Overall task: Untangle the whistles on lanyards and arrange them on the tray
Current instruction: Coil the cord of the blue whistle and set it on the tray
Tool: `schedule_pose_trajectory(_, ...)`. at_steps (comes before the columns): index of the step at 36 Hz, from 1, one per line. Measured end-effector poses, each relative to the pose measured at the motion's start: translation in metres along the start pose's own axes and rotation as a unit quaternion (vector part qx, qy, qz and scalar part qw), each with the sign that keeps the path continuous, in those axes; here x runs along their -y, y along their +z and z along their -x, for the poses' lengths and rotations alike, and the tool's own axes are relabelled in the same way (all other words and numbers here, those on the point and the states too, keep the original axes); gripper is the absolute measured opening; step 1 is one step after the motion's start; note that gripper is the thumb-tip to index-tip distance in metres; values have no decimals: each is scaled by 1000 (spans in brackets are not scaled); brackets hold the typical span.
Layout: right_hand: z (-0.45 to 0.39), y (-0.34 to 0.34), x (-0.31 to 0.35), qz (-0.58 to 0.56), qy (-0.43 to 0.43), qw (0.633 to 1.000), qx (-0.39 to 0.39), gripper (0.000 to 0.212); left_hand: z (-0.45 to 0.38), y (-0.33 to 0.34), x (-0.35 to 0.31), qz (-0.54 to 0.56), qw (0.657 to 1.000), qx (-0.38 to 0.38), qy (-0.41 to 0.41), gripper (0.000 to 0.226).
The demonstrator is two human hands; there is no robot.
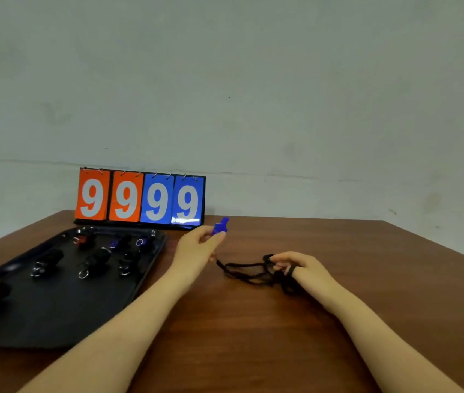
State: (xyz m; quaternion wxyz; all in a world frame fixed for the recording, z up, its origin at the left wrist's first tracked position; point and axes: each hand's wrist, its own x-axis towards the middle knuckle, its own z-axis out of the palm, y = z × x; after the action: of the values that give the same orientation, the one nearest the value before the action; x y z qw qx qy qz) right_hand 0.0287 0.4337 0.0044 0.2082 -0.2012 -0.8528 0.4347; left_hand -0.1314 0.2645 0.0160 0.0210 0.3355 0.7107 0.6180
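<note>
Surface: brown wooden top [253,336], reaching back to a pale wall.
Tray: black tray [55,321] lying on the surface just left of the left hand [196,248].
Scoreboard: flip scoreboard [140,198] standing on the surface beyond the tray and the left hand, showing 9 9 on orange cards and 9 9 on blue.
Lanyard: black cord [249,272] partly lying on the surface between the hands, looped round the fingers of the right hand [301,268].

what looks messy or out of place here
Only the black lanyard: it lies bunched in a tangle on the table, right of the tray, looped around the right hand fingers. The left hand pinches its blue whistle. Nothing looks spilled or broken.
</note>
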Motion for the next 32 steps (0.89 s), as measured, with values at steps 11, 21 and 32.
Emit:
schedule_pose_trajectory(11,37,-24,4,179,-8,984,17,41,0,-10,3,15,1000,6,-19,19)
schedule_pose_trajectory(21,12,28,46,115,-76,988,-63,32,3,-13,-24,270,959,42,-67,17)
schedule_pose_trajectory(32,-31,65,57,-131,-5,991,-23,42,-8,-32,-26,383,906,-162,-83,11)
